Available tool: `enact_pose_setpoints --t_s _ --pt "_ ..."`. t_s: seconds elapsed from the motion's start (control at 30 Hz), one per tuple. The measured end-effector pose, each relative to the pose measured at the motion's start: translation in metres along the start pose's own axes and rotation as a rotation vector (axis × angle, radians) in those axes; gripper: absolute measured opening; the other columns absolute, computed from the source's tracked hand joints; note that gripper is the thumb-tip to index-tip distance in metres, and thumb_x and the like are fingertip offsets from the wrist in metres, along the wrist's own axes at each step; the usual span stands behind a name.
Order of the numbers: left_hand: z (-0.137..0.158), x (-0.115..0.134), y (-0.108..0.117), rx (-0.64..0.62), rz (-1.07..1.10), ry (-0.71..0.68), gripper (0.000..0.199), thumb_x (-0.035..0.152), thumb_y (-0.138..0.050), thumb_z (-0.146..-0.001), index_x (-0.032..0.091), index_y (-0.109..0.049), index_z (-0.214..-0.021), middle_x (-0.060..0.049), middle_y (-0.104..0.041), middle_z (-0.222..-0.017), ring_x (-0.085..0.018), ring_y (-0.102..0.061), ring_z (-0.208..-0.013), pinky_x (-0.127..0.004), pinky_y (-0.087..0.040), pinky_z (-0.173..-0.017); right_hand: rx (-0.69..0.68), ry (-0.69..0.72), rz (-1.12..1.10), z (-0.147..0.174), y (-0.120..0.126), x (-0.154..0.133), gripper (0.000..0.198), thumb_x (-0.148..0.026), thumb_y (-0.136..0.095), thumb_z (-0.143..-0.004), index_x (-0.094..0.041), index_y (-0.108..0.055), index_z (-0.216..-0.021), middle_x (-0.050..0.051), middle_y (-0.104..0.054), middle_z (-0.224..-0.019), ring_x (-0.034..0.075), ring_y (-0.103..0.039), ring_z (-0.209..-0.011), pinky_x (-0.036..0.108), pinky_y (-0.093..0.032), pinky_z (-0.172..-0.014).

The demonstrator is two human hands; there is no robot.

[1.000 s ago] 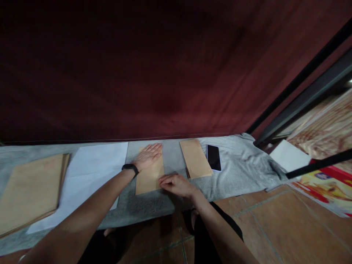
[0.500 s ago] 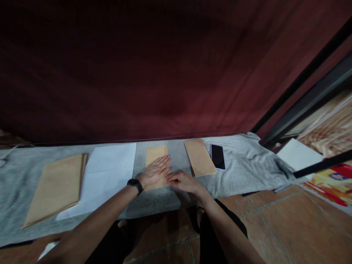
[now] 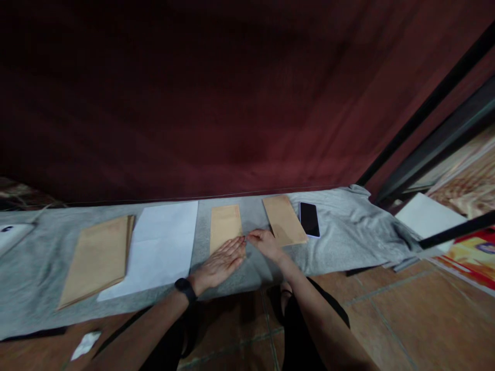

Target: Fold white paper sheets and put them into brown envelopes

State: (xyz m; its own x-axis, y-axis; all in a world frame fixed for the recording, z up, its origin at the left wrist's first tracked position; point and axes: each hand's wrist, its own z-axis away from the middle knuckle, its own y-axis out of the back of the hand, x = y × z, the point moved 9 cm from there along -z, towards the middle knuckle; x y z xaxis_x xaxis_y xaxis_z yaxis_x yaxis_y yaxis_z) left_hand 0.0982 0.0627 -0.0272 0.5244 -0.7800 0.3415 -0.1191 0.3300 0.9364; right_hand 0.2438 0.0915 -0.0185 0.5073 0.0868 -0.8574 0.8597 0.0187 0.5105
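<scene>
A small tan paper envelope (image 3: 226,222) lies flat on the grey cloth before me, with reddish print near its top right corner. My left hand (image 3: 221,262), a dark band at its wrist, rests flat with fingers stretched over the envelope's lower part, hiding that end. Just off the envelope's right edge, my right hand (image 3: 265,243) has thumb and fingers pinched together, close to my left fingertips. What sits in that pinch, if anything, is too small to make out. Right of it lies a stack of brown envelopes (image 3: 285,220), its near edge close to my right hand.
A smartphone (image 3: 309,219) lies beyond the brown stack. On the left are a white paper sheet (image 3: 164,242) and larger brown envelopes (image 3: 96,257). A white object (image 3: 13,236) sits at the far left. The grey cloth (image 3: 348,232) covers a narrow bench against a dark red curtain.
My left hand has slid toward me down the envelope, uncovering more of its upper part. My right hand has moved up slightly along the right edge. The view has shifted a little left.
</scene>
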Motion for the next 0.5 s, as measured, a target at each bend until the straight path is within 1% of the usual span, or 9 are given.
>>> enact_pose_setpoints --t_s 0.13,0.23,0.3,0.37,0.43,0.5 --pt "0.017 0.013 -0.004 0.053 -0.067 -0.045 0.063 0.052 -0.026 -0.105 0.024 -0.017 -0.161 -0.006 -0.024 -0.166 -0.02 -0.025 -0.153 -0.04 -0.018 -0.127 -0.043 0.06 0.097 0.004 -0.009 -0.012 0.026 -0.028 -0.053 -0.097 -0.022 -0.078 -0.104 0.004 -0.078 -0.105 0.02 -0.071 -0.097 0.032 -0.054 -0.09" --pt "0.026 0.021 -0.006 0.063 -0.08 -0.064 0.065 0.053 -0.03 -0.104 0.023 -0.021 -0.161 -0.008 -0.027 -0.165 -0.022 -0.027 -0.152 -0.041 -0.021 -0.126 -0.105 0.127 0.126 0.009 -0.021 -0.022 0.032 -0.035 -0.048 -0.102 -0.024 -0.076 -0.112 0.003 -0.074 -0.123 0.018 -0.067 -0.115 0.032 -0.051 -0.103" --pt "0.029 0.024 -0.006 0.042 -0.073 -0.059 0.066 0.055 -0.03 -0.104 0.02 -0.025 -0.159 -0.009 -0.029 -0.164 -0.023 -0.028 -0.151 -0.042 -0.022 -0.125 -0.142 0.194 0.19 0.012 -0.029 -0.03 0.036 -0.038 -0.044 -0.104 -0.025 -0.073 -0.12 0.002 -0.068 -0.133 0.017 -0.06 -0.126 0.034 -0.044 -0.113" --pt "0.03 0.026 -0.005 0.028 -0.058 -0.053 0.068 0.057 -0.03 -0.103 0.019 -0.027 -0.159 -0.011 -0.03 -0.164 -0.024 -0.029 -0.151 -0.043 -0.022 -0.125 -0.173 0.253 0.296 0.012 -0.037 -0.035 0.039 -0.037 -0.038 -0.107 -0.026 -0.066 -0.131 0.001 -0.061 -0.143 0.016 -0.053 -0.135 0.038 -0.034 -0.121" --pt "0.031 0.026 -0.002 0.031 -0.035 -0.057 0.07 0.059 -0.03 -0.102 0.019 -0.025 -0.159 -0.011 -0.029 -0.164 -0.025 -0.029 -0.151 -0.043 -0.021 -0.125 -0.184 0.279 0.401 0.009 -0.043 -0.036 0.042 -0.035 -0.033 -0.108 -0.026 -0.056 -0.142 0.001 -0.052 -0.152 0.015 -0.046 -0.141 0.04 -0.027 -0.125" --pt "0.032 0.027 0.0 0.033 -0.002 -0.07 0.073 0.062 -0.03 -0.101 0.02 -0.021 -0.16 -0.011 -0.027 -0.165 -0.026 -0.027 -0.152 -0.044 -0.02 -0.125 -0.175 0.271 0.485 0.003 -0.048 -0.032 0.045 -0.034 -0.03 -0.108 -0.025 -0.047 -0.149 0.002 -0.044 -0.157 0.016 -0.041 -0.145 0.041 -0.024 -0.126"
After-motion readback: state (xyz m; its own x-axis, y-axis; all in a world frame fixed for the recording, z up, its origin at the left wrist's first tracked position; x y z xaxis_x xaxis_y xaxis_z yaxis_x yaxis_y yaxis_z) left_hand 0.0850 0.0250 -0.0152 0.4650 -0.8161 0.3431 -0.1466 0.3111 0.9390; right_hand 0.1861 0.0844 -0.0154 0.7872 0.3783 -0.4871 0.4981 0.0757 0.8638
